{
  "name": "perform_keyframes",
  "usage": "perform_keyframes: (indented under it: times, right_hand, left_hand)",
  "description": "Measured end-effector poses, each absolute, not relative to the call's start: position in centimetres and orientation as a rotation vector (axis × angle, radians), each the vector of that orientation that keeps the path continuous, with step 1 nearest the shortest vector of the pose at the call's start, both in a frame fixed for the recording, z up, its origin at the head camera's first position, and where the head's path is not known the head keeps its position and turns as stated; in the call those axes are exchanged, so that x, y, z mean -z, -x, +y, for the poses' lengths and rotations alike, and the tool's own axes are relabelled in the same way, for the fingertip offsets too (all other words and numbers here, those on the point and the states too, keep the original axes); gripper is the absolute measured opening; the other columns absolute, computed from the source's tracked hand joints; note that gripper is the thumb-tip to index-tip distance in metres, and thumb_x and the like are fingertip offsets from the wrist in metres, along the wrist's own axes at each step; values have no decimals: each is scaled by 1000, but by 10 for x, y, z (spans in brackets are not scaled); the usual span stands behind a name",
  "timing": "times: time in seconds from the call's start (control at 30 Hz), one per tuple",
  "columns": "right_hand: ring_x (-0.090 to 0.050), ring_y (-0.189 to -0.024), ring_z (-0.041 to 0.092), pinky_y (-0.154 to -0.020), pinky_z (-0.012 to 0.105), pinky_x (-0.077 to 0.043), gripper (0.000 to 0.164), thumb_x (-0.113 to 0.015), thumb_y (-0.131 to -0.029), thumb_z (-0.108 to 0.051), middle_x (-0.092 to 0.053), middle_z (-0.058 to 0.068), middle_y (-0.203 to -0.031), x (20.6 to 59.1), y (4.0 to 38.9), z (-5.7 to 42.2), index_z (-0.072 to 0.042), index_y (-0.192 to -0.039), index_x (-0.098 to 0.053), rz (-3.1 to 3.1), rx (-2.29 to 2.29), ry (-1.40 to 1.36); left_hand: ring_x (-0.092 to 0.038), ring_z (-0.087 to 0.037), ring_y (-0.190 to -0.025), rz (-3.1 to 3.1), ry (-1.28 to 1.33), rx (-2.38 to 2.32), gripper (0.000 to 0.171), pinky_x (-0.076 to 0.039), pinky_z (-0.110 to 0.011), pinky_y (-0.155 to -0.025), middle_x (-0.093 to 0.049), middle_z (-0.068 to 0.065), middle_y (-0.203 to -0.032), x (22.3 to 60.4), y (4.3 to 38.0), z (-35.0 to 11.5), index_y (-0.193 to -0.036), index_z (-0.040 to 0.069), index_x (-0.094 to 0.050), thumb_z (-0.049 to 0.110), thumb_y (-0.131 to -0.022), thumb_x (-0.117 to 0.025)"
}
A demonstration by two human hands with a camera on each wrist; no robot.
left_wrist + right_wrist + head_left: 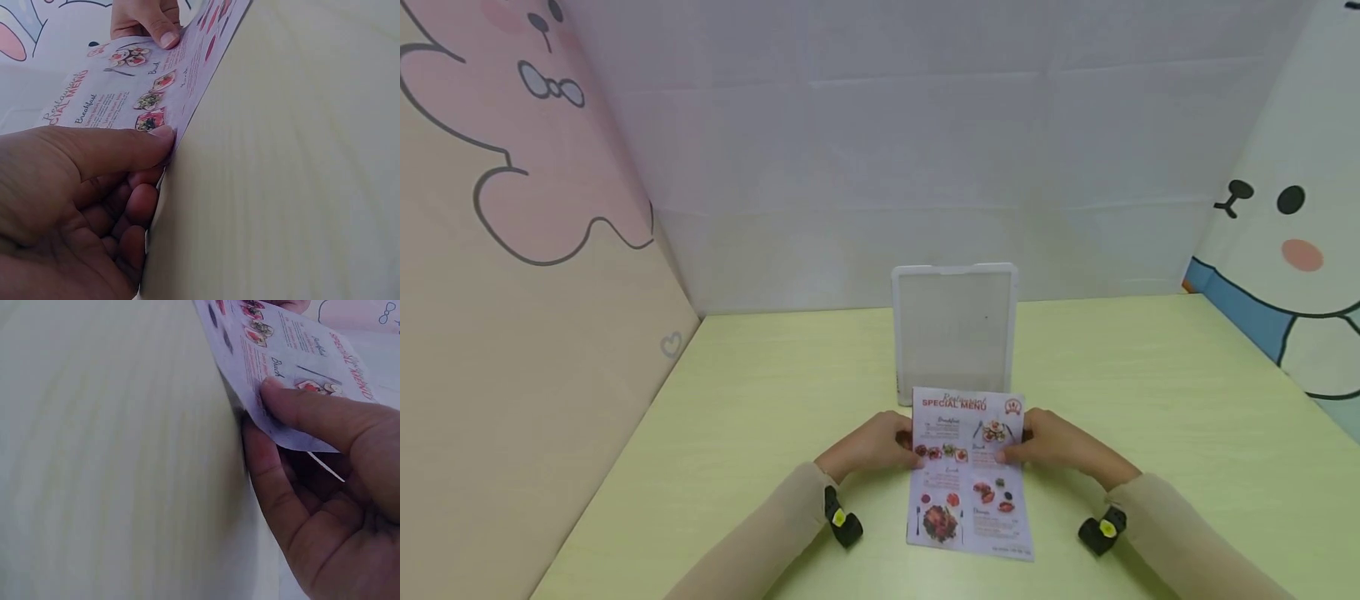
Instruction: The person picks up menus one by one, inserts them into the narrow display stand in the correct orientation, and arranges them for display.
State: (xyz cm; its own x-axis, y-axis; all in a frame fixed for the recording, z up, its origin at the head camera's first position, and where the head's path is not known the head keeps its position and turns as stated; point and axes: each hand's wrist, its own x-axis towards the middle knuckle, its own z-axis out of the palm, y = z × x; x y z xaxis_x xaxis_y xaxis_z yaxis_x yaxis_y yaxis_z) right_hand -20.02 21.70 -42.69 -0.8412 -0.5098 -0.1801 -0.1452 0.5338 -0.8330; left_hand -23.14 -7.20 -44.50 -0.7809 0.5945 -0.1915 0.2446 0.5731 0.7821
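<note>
Between my two hands is a printed menu sheet (970, 475), headed "Restaurant Special Menu" and facing me. My left hand (883, 442) pinches its left edge, thumb on the printed face and fingers curled behind, as the left wrist view shows. On the opposite edge my right hand (1052, 446) pinches the paper the same way; in the right wrist view the sheet (294, 362) bends a little at the thumb. Just behind the menu stands a white-framed clear display holder (955, 329), upright, its lower part hidden by the sheet.
A pale yellow wood-grain table (775, 367) lies under everything. White cloth (880, 167) hangs along the back edge, and side panels with cartoon animals stand at left (550, 292) and right (1285, 250). Small black wrist cameras sit at both cuffs.
</note>
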Motion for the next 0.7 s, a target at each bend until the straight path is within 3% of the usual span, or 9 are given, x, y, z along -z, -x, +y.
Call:
perform_keyframes:
  times: [0.4, 0.7]
  right_hand:
    - [-67, -77, 15, -64, 23, -51, 30, -68, -89, -20, -74, 9, -93, 420, 205, 217, 1, -111, -65, 2334, 1242, 577]
    - [-70, -82, 20, -67, 29, -56, 35, -67, -90, -17, -73, 15, -98, 408, 210, 217, 5, -116, -61, 2288, 1294, 617]
  left_hand:
    - [-50, -11, -68, 2369, -642, -1101, 10, -40, -22, -60, -65, 3, -80, 443, 234, -72, -94, 11, -71, 11, -84, -73]
    - [-64, -10, -78, 2346, -626, -1182, 19, -46, -22, -69, -74, -6, -91, 438, 238, -72, -105, 6, -69, 11, -87, -71]
